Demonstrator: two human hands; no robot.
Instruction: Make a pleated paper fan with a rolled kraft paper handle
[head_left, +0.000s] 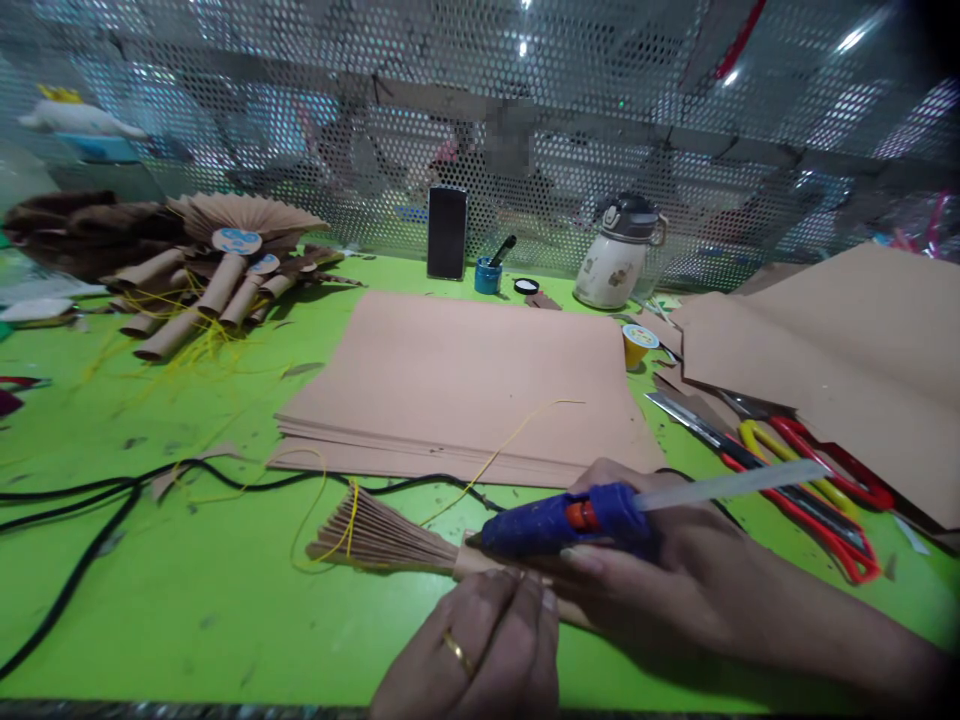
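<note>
My right hand [637, 590] grips a blue hot glue gun [525, 525], with a translucent glue stick [735, 485] poking out of its back end. The gun's nozzle points left and sits at the brown paper wrap around the narrow end of a pleated paper fan [390, 530]. My left hand [480, 640], with a gold ring on a finger, pinches that wrapped end from the near side. Yellow thread [352, 515] is looped around the fan's folded wide end. Part of the wrapped handle is hidden behind my hands.
Behind my hands lies a stack of brown paper [480, 380]. Scissors [817, 450] and a utility knife [697, 420] lie right, beside larger brown sheets [840, 340]. Finished fans [225, 270] are piled left. A black cord [135, 490] crosses the table. A phone [447, 235] and a bottle [611, 260] stand behind.
</note>
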